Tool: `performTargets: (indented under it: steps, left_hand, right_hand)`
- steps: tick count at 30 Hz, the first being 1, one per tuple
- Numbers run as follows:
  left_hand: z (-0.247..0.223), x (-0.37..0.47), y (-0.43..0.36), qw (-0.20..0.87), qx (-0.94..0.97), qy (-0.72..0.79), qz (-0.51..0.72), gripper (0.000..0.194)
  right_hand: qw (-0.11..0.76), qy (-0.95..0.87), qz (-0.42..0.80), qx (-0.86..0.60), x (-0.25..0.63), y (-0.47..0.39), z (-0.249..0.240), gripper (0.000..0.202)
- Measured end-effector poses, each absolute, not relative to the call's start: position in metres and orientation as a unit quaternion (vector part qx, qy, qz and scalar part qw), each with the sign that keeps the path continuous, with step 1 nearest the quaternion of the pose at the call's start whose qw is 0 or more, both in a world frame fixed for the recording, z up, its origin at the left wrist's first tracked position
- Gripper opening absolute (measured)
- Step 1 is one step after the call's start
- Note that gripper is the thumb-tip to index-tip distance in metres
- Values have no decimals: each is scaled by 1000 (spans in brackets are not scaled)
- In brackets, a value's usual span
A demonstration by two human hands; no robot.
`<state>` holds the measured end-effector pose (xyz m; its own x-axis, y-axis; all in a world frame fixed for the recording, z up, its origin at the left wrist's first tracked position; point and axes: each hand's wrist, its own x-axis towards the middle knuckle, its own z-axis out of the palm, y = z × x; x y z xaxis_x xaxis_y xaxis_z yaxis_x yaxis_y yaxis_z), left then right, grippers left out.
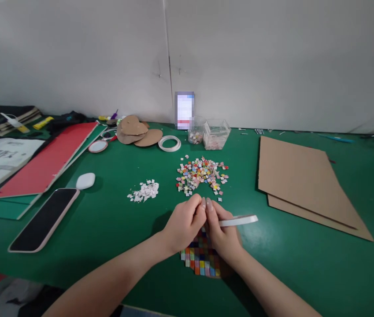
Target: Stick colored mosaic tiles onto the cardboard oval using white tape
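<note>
My left hand is closed, its thumb and fingers pinched together against the fingertips of my right hand. Whatever lies between the fingertips is hidden or too small to name. In my right hand a thin roll of white tape is gripped, seen edge-on and sticking out to the right. Beneath both hands lies a mosaic of small coloured square tiles, partly covered by them. Just beyond the fingertips is a loose heap of coloured tiles. A small pile of white paper scraps lies to the left.
Behind the tiles stand clear containers, a lit phone and another tape roll. Cardboard discs lie back left, cardboard sheets right. A dark-screened phone, white case and red folder are left.
</note>
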<state>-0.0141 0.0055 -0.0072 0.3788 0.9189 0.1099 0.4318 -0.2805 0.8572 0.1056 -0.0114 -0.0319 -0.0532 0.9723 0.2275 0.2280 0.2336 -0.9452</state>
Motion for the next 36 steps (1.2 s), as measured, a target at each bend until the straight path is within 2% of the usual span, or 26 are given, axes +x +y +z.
performTargets:
  steps: [11, 16, 36]
  left_hand:
    - [-3, -13, 5, 583, 596, 440, 334, 30]
    - [-4, -13, 5, 638, 546, 428, 334, 31]
    - [-8, -13, 7, 659, 526, 420, 335, 30]
  right_hand:
    - [533, -543, 451, -468, 102, -11, -29, 33]
    - [531, -529, 463, -473, 102, -11, -29, 33]
    - [520, -555, 445, -473, 106, -6, -33, 30]
